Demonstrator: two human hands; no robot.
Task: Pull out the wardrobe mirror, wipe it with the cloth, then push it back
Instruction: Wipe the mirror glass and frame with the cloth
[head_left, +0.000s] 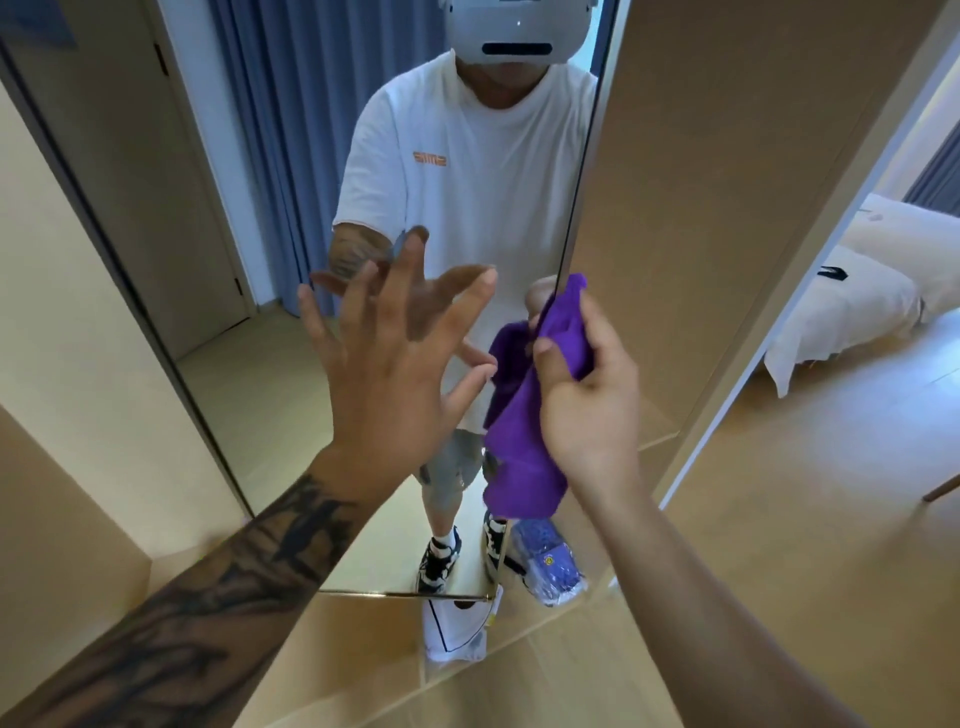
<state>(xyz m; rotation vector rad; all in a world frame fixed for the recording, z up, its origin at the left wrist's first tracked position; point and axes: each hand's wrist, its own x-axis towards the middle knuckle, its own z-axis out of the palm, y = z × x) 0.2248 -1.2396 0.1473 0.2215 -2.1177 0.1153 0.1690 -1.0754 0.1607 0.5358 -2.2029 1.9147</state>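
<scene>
The tall wardrobe mirror (291, 156) stands in front of me, filling the left and middle of the view, its dark right edge running down the centre. My left hand (384, 364) is raised before the glass with fingers spread wide; whether the fingertips touch it I cannot tell. My right hand (587, 395) grips a purple cloth (524, 441) at the mirror's right edge, at mid height. The cloth hangs down below the fist. My reflection shows in the glass.
A brown wardrobe panel (701, 208) stands right of the mirror. A white bag (457, 629) and a blue packet (550, 566) lie at the mirror's foot. A bed (857, 301) stands at the right beyond open wooden floor (805, 493).
</scene>
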